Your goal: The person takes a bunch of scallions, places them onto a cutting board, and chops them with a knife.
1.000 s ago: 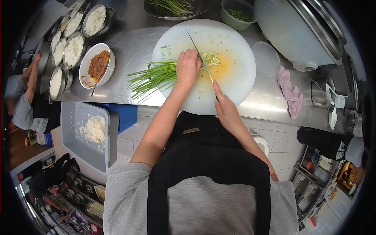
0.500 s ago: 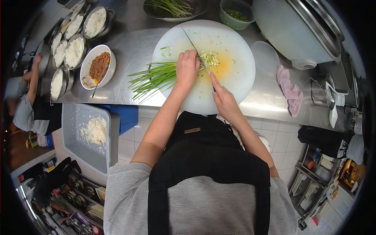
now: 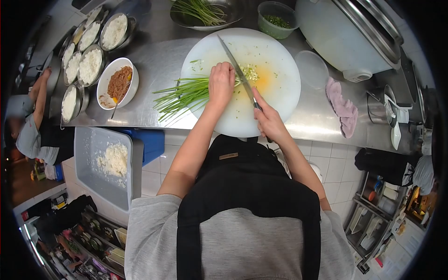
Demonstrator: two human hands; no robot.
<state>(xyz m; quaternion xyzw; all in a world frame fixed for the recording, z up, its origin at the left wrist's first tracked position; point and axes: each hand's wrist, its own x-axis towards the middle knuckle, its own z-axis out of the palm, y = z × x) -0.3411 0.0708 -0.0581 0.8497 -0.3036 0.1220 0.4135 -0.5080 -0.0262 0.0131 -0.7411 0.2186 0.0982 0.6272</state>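
A round white cutting board [image 3: 280,100] lies at the counter's front edge. My left hand [image 3: 221,86] is closed over a bunch of long green stalks [image 3: 184,93], whose leafy ends spread left past the board's edge. My right hand [image 3: 270,122] grips the handle of a long knife [image 3: 237,67]. Its blade slants up and left, just right of my left fingers, with its broad side showing. Chopped pale green pieces [image 3: 251,73] lie to the right of the blade, beside an orange stain on the board.
Several metal bowls of rice [image 3: 90,66] and a white bowl of brown filling [image 3: 133,87] stand left. Behind the board are a pan of stalks [image 3: 210,26] and a green tub [image 3: 278,31]. A cooker [image 3: 343,39] and pink cloth [image 3: 343,108] are right. A co-worker [image 3: 35,126] stands far left.
The knife's blade has tilted so more of its flat side shows. My right hand has shifted a little right and down on the handle. The whole view has shifted slightly.
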